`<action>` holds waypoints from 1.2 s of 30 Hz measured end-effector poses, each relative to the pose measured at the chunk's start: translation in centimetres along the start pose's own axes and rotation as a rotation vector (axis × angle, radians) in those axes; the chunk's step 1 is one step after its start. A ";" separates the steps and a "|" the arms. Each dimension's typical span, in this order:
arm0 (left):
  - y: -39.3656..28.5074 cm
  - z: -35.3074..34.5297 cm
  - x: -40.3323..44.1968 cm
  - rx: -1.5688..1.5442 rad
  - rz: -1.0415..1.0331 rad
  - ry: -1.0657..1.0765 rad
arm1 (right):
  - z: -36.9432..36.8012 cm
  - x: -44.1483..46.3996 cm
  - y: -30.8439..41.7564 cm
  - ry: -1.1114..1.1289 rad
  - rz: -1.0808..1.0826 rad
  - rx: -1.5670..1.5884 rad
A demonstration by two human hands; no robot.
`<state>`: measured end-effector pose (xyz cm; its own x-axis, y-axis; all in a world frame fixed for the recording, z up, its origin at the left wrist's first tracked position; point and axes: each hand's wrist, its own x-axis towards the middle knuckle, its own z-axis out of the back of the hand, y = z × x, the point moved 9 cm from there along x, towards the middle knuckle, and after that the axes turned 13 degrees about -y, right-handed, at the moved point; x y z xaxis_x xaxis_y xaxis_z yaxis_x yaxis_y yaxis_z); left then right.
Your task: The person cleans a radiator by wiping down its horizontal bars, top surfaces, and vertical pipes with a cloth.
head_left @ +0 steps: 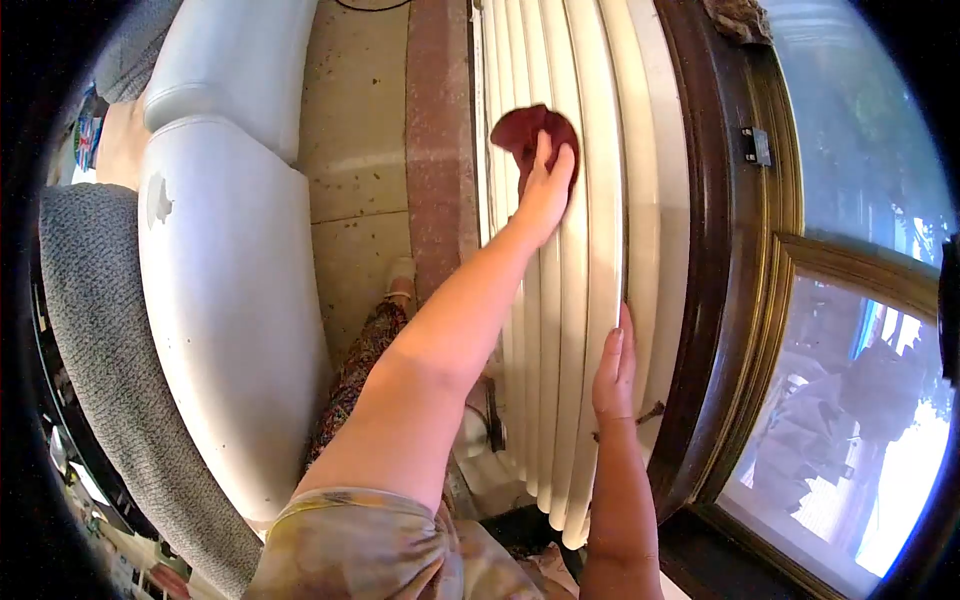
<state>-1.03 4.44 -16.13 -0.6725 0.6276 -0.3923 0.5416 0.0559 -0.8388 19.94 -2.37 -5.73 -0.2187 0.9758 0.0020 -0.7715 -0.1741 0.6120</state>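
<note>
Holding a maroon cloth (pixel 518 132) in a loosely curled left hand (pixel 546 195), right up against the cream column radiator (pixel 574 300). Can't really tell the grip of the right hand (pixel 614 378), lower down at the radiator's edge. White sofa (pixel 215 300) to the left, wooden window frame (pixel 745 415) to the right.

Maroon on the cloth (pixel 517 131), near the upper left edge of the cream radiator (pixel 578 310); blotched olive and tan on the shirt (pixel 345 545); multicoloured flecks on the trousers (pixel 350 375); brown on the window frame (pixel 862 262).
</note>
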 end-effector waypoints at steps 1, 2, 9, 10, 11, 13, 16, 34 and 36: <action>1.0 0.0 -1.1 -0.030 0.001 0.016 | -0.1 0.0 0.5 0.031 -0.015 0.022; 2.0 0.1 -2.3 -0.059 0.004 0.031 | -0.3 0.0 0.7 0.062 -0.031 0.044; 7.9 1.1 -15.8 -0.010 0.269 0.056 | -0.2 -0.1 0.5 0.000 0.007 0.014; 9.2 1.1 -17.9 -0.044 0.326 0.052 | -0.2 -0.1 0.6 0.006 0.004 0.034; 10.6 1.3 -20.1 0.011 0.291 0.087 | -0.3 0.0 0.6 0.012 0.003 0.054; 12.8 1.9 -24.0 0.061 0.257 0.121 | -0.3 0.1 0.9 0.020 0.024 0.033; 13.9 2.6 -26.4 0.121 0.300 0.182 | -0.5 0.0 1.1 0.029 0.006 0.058; 3.3 0.7 1.2 0.200 -0.058 -0.016 | -0.2 -0.1 0.9 0.035 -0.016 0.046; 2.8 0.8 2.2 0.006 0.007 -0.041 | -0.3 -0.2 0.8 0.042 -0.050 0.062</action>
<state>-1.41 5.33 -19.65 -0.6888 0.5958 -0.4130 0.5432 0.0469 -0.8383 19.22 -2.73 -5.50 -0.2065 0.9764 -0.0628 -0.7442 -0.1151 0.6580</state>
